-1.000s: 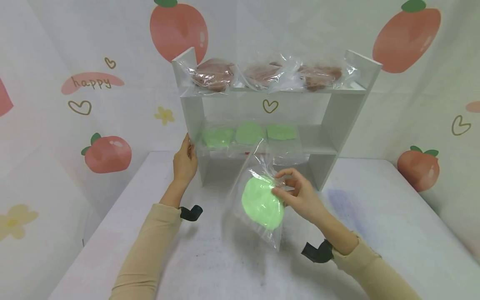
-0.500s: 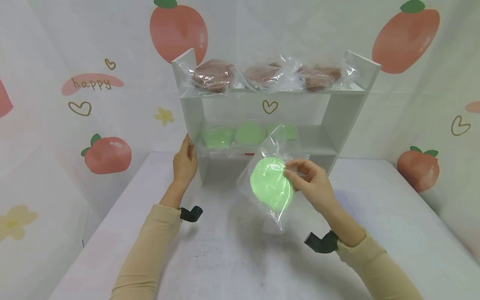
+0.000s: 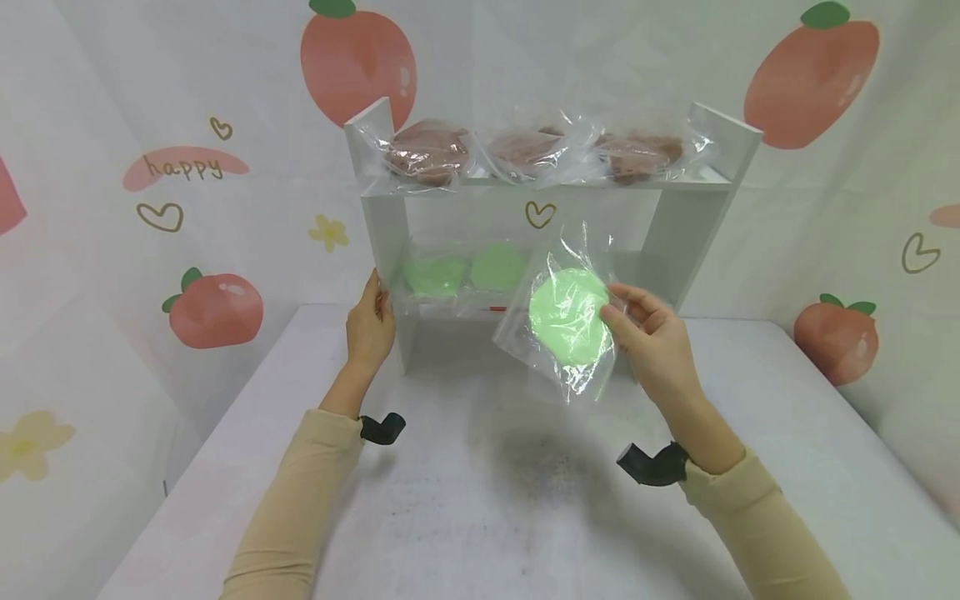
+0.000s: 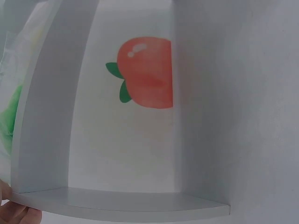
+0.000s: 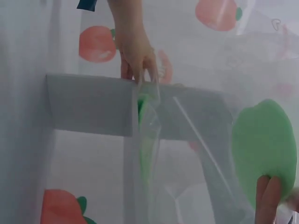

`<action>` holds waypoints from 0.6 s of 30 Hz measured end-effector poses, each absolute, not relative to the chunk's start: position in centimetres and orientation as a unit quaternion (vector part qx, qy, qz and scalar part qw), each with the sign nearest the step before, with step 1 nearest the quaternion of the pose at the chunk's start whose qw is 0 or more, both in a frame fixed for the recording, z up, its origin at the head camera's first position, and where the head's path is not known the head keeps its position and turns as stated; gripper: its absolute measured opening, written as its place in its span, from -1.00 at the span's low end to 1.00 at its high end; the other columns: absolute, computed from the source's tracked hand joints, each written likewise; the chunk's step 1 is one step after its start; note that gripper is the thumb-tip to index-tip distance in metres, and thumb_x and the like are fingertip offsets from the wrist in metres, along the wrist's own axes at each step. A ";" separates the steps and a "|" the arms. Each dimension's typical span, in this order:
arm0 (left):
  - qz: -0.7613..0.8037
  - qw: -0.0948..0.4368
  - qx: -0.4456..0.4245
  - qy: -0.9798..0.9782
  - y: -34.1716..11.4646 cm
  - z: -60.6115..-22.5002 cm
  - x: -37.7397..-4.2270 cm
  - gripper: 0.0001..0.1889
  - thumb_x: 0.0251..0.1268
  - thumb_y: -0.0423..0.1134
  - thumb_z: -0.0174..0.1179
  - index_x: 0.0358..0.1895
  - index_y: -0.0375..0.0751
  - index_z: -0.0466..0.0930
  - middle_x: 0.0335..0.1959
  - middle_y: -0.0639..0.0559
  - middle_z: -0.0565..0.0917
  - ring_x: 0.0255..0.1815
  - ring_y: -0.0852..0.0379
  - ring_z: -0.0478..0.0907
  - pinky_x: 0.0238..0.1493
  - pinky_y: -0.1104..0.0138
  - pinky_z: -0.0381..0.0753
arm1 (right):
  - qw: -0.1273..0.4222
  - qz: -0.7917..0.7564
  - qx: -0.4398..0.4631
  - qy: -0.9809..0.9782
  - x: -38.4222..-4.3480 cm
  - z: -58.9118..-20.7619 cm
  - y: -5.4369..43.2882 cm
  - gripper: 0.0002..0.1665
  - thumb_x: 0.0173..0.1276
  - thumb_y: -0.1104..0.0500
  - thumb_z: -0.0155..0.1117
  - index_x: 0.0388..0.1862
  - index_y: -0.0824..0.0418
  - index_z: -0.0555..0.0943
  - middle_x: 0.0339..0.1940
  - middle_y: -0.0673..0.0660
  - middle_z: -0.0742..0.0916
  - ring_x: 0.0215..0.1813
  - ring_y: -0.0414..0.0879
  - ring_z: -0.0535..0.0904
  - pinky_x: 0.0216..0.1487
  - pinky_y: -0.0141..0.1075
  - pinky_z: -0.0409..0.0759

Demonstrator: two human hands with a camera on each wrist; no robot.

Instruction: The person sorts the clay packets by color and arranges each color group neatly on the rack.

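My right hand (image 3: pixel 660 350) pinches a clear plastic bag with a flat, bright green round piece (image 3: pixel 568 321) in it, thumb in front and fingers behind. The bag hangs in front of the middle board of a white shelf (image 3: pixel 386 225), overlapping its right half. In the right wrist view, two fingers (image 5: pixel 267 198) lie against the green piece. My left hand (image 3: pixel 370 329) grips the shelf's left side panel at middle-board height. Two bagged green pieces (image 3: pixel 435 277) show on that board; a third is hidden behind the held bag.
Three clear bags of reddish-brown lumps (image 3: pixel 427 152) lie along the shelf's top board. The shelf stands at the back of a white table (image 3: pixel 450 500), before a white cloth (image 3: pixel 600 50) printed with peaches and hearts. A black band piece juts from each wrist.
My right hand has moved up, to the right and towards the shelf with the bag, which now covers the rightmost green piece. My left hand has stayed on the side panel.
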State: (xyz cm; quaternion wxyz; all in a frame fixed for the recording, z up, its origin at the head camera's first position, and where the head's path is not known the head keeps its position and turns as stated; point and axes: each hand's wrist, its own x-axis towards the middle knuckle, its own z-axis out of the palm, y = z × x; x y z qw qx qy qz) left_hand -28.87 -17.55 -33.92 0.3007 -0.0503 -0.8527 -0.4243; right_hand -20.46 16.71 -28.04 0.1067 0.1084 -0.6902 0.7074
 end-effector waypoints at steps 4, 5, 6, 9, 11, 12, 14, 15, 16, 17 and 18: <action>-0.423 0.301 -0.049 -0.853 -17.5 -33.9 -28.8 -0.52 0.42 -0.39 -0.11 0.37 -0.38 0.17 0.10 -0.49 0.50 0.07 -0.31 0.55 0.06 0.00 0.58 | 0.119 0.719 0.092 -0.679 -20.7 -27.5 17.1 -0.73 0.29 0.20 0.24 -0.04 0.02 0.55 -0.48 -0.17 0.54 -0.57 -0.37 0.31 -0.58 -0.62 0.31; -0.421 0.303 -0.049 -0.854 -17.5 -33.9 -28.8 -0.52 0.41 -0.39 -0.11 0.37 -0.39 0.18 0.10 -0.49 0.51 0.06 -0.31 0.55 0.06 -0.01 0.59 | 0.121 0.727 0.090 -0.670 -20.8 -27.3 17.3 -0.73 0.29 0.20 0.25 -0.03 0.04 0.54 -0.49 -0.16 0.54 -0.57 -0.36 0.30 -0.59 -0.61 0.30; -0.419 0.305 -0.048 -0.854 -17.5 -33.9 -28.8 -0.52 0.41 -0.40 -0.10 0.36 -0.39 0.18 0.09 -0.49 0.51 0.06 -0.31 0.56 0.05 -0.01 0.59 | 0.122 0.735 0.089 -0.661 -20.9 -27.2 17.4 -0.72 0.29 0.21 0.25 -0.02 0.05 0.53 -0.51 -0.15 0.52 -0.58 -0.35 0.29 -0.60 -0.61 0.28; -0.416 0.311 -0.050 -0.853 -17.5 -33.9 -28.9 -0.53 0.40 -0.41 -0.10 0.36 -0.39 0.19 0.09 -0.49 0.51 0.04 -0.32 0.56 0.04 -0.02 0.59 | 0.125 0.764 0.087 -0.627 -21.4 -27.0 17.9 -0.66 0.27 0.22 0.26 0.03 0.10 0.51 -0.51 -0.11 0.47 -0.58 -0.34 0.25 -0.62 -0.60 0.23; -0.418 0.315 -0.052 -0.851 -17.5 -34.0 -28.9 -0.53 0.41 -0.41 -0.10 0.35 -0.39 0.20 0.09 -0.50 0.51 0.04 -0.32 0.56 0.03 -0.03 0.59 | 0.120 0.786 0.089 -0.600 -21.8 -26.8 18.2 -0.58 0.26 0.25 0.26 0.10 0.14 0.46 -0.43 -0.09 0.45 -0.52 -0.33 0.29 -0.58 -0.60 0.28; -0.419 0.317 -0.056 -0.849 -17.6 -34.1 -28.9 -0.53 0.41 -0.40 -0.10 0.36 -0.38 0.20 0.09 -0.50 0.51 0.04 -0.33 0.56 0.03 -0.03 0.59 | 0.116 0.795 0.088 -0.589 -22.0 -26.7 18.3 -0.54 0.25 0.26 0.26 0.14 0.16 0.44 -0.39 -0.08 0.42 -0.47 -0.33 0.32 -0.54 -0.61 0.32; -0.421 0.321 -0.063 -0.846 -17.7 -34.3 -29.0 -0.54 0.43 -0.36 -0.12 0.36 -0.35 0.20 0.08 -0.51 0.51 0.03 -0.34 0.56 0.02 -0.04 0.59 | 0.108 0.811 0.084 -0.569 -22.5 -26.6 18.7 -0.42 0.23 0.31 0.27 0.24 0.20 0.37 -0.25 -0.06 0.42 -0.38 -0.32 0.38 -0.47 -0.61 0.40; -0.423 0.321 -0.065 -0.845 -17.7 -34.3 -29.0 -0.53 0.43 -0.35 -0.12 0.37 -0.34 0.20 0.08 -0.51 0.51 0.03 -0.34 0.56 0.02 -0.04 0.59 | 0.102 0.817 0.083 -0.561 -22.7 -26.5 18.8 -0.36 0.23 0.33 0.27 0.29 0.21 0.33 -0.14 -0.05 0.42 -0.32 -0.31 0.42 -0.42 -0.61 0.44; -0.422 0.331 -0.069 -0.841 -17.8 -34.6 -29.2 -0.54 0.44 -0.30 -0.13 0.37 -0.30 0.21 0.07 -0.51 0.52 0.02 -0.31 0.58 0.01 0.03 0.62 | 0.098 0.822 0.078 -0.555 -22.9 -26.5 19.0 -0.31 0.22 0.34 0.27 0.32 0.23 0.28 -0.05 -0.04 0.41 -0.28 -0.30 0.45 -0.37 -0.60 0.47; -0.423 0.333 -0.072 -0.840 -17.8 -34.6 -29.2 -0.54 0.45 -0.28 -0.14 0.37 -0.27 0.21 0.06 -0.50 0.52 0.01 -0.30 0.58 0.00 0.03 0.62 | 0.093 0.825 0.075 -0.552 -23.1 -26.5 19.2 -0.26 0.21 0.36 0.27 0.36 0.23 0.24 0.11 -0.01 0.39 -0.24 -0.29 0.46 -0.34 -0.60 0.49; -0.424 0.332 -0.073 -0.839 -17.9 -34.7 -29.2 -0.53 0.45 -0.27 -0.14 0.38 -0.26 0.21 0.06 -0.50 0.53 0.01 -0.30 0.58 0.01 0.04 0.62 | 0.088 0.827 0.069 -0.551 -23.3 -26.4 19.4 -0.22 0.21 0.38 0.26 0.39 0.23 0.20 0.26 0.03 0.34 -0.19 -0.28 0.46 -0.30 -0.60 0.51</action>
